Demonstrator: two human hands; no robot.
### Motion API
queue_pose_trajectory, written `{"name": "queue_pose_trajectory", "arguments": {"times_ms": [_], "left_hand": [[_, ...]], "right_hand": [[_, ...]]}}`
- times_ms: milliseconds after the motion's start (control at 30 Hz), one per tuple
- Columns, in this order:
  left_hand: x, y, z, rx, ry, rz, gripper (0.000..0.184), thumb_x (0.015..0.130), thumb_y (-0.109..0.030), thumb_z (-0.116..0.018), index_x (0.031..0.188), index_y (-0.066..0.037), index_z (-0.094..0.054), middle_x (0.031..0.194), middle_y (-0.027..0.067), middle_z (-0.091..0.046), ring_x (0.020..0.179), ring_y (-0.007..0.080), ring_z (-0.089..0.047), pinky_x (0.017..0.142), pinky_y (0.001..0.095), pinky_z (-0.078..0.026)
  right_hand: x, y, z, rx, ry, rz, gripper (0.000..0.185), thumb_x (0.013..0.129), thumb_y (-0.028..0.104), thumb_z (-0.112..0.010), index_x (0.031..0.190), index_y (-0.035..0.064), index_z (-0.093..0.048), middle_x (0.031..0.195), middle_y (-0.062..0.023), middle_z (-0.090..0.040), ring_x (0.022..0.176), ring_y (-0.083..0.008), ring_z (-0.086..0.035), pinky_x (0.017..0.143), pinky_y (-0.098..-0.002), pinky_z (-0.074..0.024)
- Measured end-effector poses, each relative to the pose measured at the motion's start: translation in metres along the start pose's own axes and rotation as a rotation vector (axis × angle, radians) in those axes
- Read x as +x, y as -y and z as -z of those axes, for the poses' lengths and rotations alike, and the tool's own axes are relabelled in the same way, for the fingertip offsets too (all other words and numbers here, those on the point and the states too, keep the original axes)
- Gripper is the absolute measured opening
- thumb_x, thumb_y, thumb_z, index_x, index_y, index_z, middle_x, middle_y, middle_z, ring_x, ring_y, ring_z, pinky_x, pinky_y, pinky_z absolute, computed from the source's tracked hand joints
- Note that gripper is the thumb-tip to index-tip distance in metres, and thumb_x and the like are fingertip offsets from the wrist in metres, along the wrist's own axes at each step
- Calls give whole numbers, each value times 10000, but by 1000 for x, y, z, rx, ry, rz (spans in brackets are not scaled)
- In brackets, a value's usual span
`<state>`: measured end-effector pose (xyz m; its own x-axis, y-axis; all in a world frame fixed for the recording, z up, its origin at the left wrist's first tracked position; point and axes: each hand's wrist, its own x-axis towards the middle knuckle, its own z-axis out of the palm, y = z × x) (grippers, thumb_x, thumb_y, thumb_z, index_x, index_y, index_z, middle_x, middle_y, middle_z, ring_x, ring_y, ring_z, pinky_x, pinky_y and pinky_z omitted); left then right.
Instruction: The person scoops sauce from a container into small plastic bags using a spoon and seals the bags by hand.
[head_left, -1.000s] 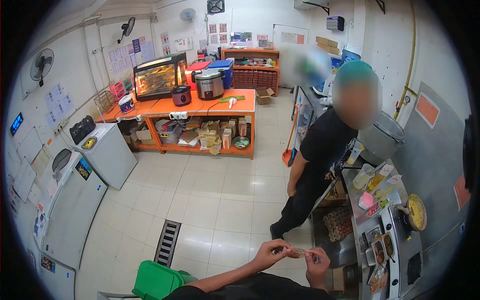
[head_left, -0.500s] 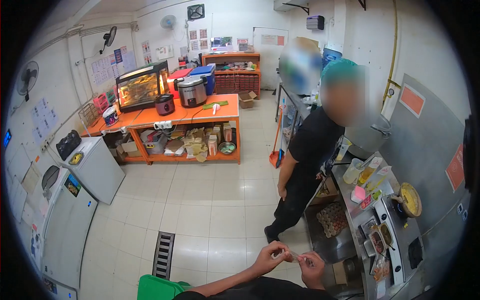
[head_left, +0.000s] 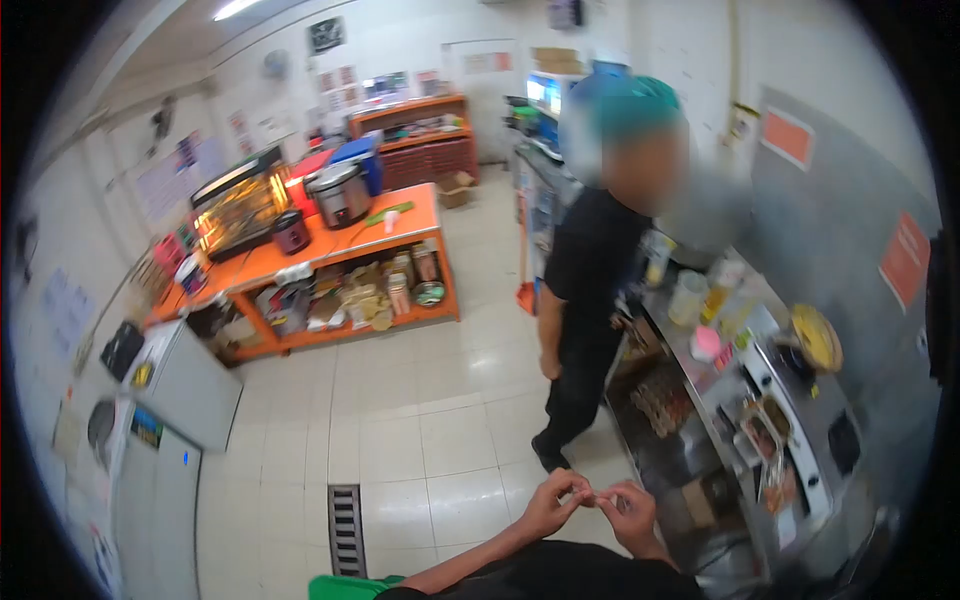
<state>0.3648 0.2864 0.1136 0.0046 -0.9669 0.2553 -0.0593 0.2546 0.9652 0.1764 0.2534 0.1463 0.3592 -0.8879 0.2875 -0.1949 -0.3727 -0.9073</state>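
Low in the head view, my left hand (head_left: 553, 504) and my right hand (head_left: 634, 512) meet in front of my body. The fingers of both are closed in a pinch, fingertips nearly touching. Something small and pale seems to sit between them, but blur and the fingers keep me from telling its kind. Both hands are held in the air over the tiled floor, left of the steel counter (head_left: 735, 415).
A person (head_left: 590, 255) in black with a green hair cover stands ahead by the counter. On it are a stove (head_left: 795, 440), a pink-lidded container (head_left: 705, 345) and bottles. An orange table (head_left: 350, 240) is further off. A floor drain (head_left: 346, 530) and green bin (head_left: 350, 588) lie left.
My view has tilted and turned to the right. Both hands remain pinched together; the pale, translucent piece between them shows less now. The person's head and body have shifted left in view.
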Motion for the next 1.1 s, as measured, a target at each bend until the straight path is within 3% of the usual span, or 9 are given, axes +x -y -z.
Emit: {"name": "queue_pose_trajectory", "arguments": {"times_ms": [167, 500, 700, 833, 867, 967, 1000, 1067, 1100], "left_hand": [[12, 0, -15, 186, 9, -118, 88, 869, 23, -695, 930, -33, -664, 962, 85, -650, 929, 224, -621, 801, 319, -505], [42, 20, -96, -118, 258, 110, 42, 892, -34, -725, 912, -21, -691, 946, 66, -624, 889, 163, -602, 782, 272, -484], [80, 36, -175, -13, 500, 47, 144, 826, -34, -768, 965, -64, -792, 952, 89, -754, 854, 183, -608, 816, 293, -474], [110, 49, -248, 97, 672, 69, 172, 892, -102, -725, 1055, -89, -779, 1039, 71, -753, 964, 203, -625, 819, 300, -489], [118, 61, -262, 143, 726, 118, 342, 923, -154, -707, 1262, -114, -690, 1219, 86, -703, 1020, 212, -617, 830, 306, -504], [140, 97, -301, 234, 677, 264, 570, 929, -220, -712, 1456, -132, -511, 1375, 123, -609, 1047, 213, -614, 836, 302, -513], [148, 120, -302, 342, 773, 417, 659, 965, -270, -669, 1540, -146, -373, 1476, 139, -516, 1181, 241, -569, 1001, 354, -467], [142, 176, -293, 483, 866, 537, 715, 965, -445, -627, 1539, -114, -360, 1455, 222, -508, 1245, 280, -561, 972, 382, -484], [114, 250, -272, 581, 896, 655, 770, 953, -517, -603, 1530, -68, -358, 1473, 259, -469, 1288, 325, -540, 1060, 421, -434]], "right_hand": [[5, -12, 16, -43, -9, 147, 61, 849, 48, -738, 887, 11, -709, 820, -111, -691, 743, -223, -665, 652, -328, -503], [-43, -22, 93, 16, -130, -124, 113, 894, 102, -722, 963, 12, -721, 919, -118, -698, 829, -236, -681, 721, -336, -522], [-92, -64, 164, -3, -364, -229, 112, 885, 104, -741, 964, 25, -751, 917, -114, -727, 845, -208, -696, 754, -322, -530], [-120, -105, 228, 38, -403, -351, 106, 883, 106, -744, 960, 34, -755, 905, -112, -728, 830, -214, -696, 749, -325, -528], [-130, -121, 248, 63, -419, -408, 116, 888, 132, -737, 954, 39, -758, 906, -109, -731, 828, -215, -696, 753, -330, -527], [-159, -158, 317, -115, -543, -533, 140, 886, 163, -732, 951, 42, -756, 930, -109, -737, 832, -212, -696, 760, -341, -530], [-163, -163, 339, -107, -527, -522, 140, 886, 163, -732, 951, 42, -756, 930, -109, -737, 832, -212, -696, 760, -341, -530], [-168, -170, 380, -291, -700, -635, 157, 881, 179, -725, 968, 52, -754, 971, -114, -738, 866, -251, -703, 777, -356, -538], [-169, -180, 396, -397, -768, -582, 144, 883, 149, -718, 976, 47, -757, 955, -116, -737, 874, -261, -700, 785, -358, -538]]}}
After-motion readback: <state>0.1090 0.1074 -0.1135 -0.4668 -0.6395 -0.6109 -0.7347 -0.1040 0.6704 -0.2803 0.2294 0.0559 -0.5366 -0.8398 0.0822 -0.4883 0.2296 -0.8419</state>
